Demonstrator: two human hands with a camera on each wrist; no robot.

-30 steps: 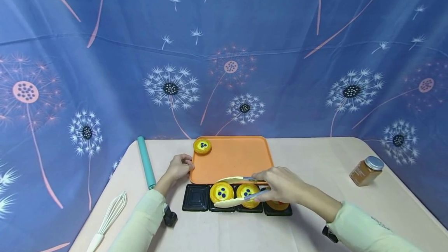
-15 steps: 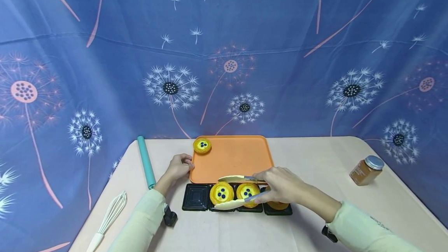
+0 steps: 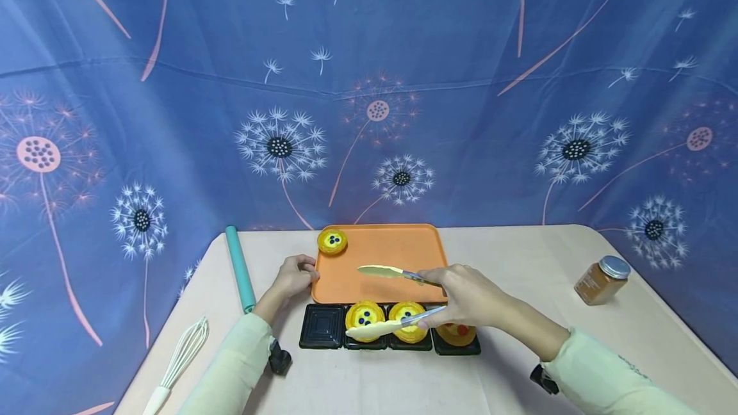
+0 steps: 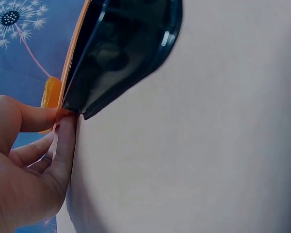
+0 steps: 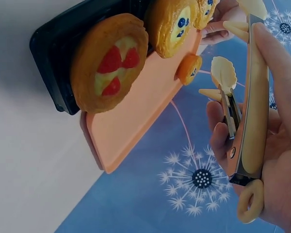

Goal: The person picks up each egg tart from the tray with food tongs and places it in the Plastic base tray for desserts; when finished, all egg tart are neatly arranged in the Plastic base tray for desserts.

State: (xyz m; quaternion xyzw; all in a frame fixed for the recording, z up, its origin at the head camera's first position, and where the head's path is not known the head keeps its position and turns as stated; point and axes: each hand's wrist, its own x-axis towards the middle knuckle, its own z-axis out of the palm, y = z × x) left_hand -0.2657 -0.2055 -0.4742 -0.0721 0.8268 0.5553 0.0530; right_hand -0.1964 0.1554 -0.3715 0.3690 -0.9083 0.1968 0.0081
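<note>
My left hand (image 3: 294, 276) pinches the left edge of the orange tray (image 3: 398, 242) between thumb and fingers, as the left wrist view shows. With my right hand (image 3: 469, 296) I hold tongs (image 5: 254, 102), their two cream tips spread apart with nothing between them. In the head view one tip lies over the tray, the other over two blueberry egg tarts (image 3: 406, 310) in the black packing box (image 3: 321, 326). The box's rightmost compartment holds a tart with red fruit (image 5: 94, 90); its leftmost is bare. Another blueberry tart (image 3: 332, 242) sits in the tray's far left corner.
Left of the tray lies a teal rolling pin (image 3: 240, 271), with a white whisk (image 3: 181, 357) nearer the front. A brown jar with a silver lid (image 3: 602, 280) stands at the right. Patterned blue cloth (image 3: 490, 146) hangs behind the table.
The tongs have risen and spread wider, the far tip moving up over the tray and clear of the tarts. The left hand keeps its place on the tray edge.
</note>
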